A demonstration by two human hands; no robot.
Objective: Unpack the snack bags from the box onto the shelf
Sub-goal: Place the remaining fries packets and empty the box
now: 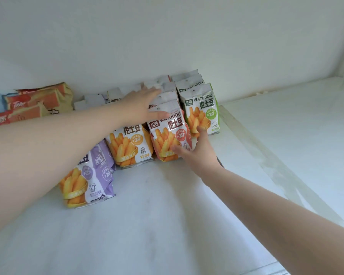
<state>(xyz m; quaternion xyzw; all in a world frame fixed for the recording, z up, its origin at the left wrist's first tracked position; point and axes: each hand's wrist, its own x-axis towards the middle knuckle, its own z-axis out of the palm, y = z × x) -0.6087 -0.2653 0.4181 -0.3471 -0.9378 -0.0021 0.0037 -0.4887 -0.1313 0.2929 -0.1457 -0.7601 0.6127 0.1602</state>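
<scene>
You're reaching in with both arms, and the red bag is standing at the front of its row, near the middle of the shelf. Your left hand is lying across the bag tops with fingers straight and spread, thumb against the red bag's top edge. Your right hand is pressing open against the red bag's lower right face, fingers apart, gripping nothing.

Here's the risk: these bags are standing upright and puffy, leaning on each other. Push too hard up top and you're tipping the row backward; let go too fast below and the red bag is likely sliding forward and flopping on its face. The green bag is sitting just beside your right fingertips, so a careless sweep is knocking it toward the shelf's right side. The purple bags are standing further forward toward the left edge, right under your left forearm, and a dropped elbow is toppling them.

The shelf is white, smooth and looking slippery. Orange packs are lying stacked at the back left corner. White walls are closing in behind and to the right. The box isn't in view.
</scene>
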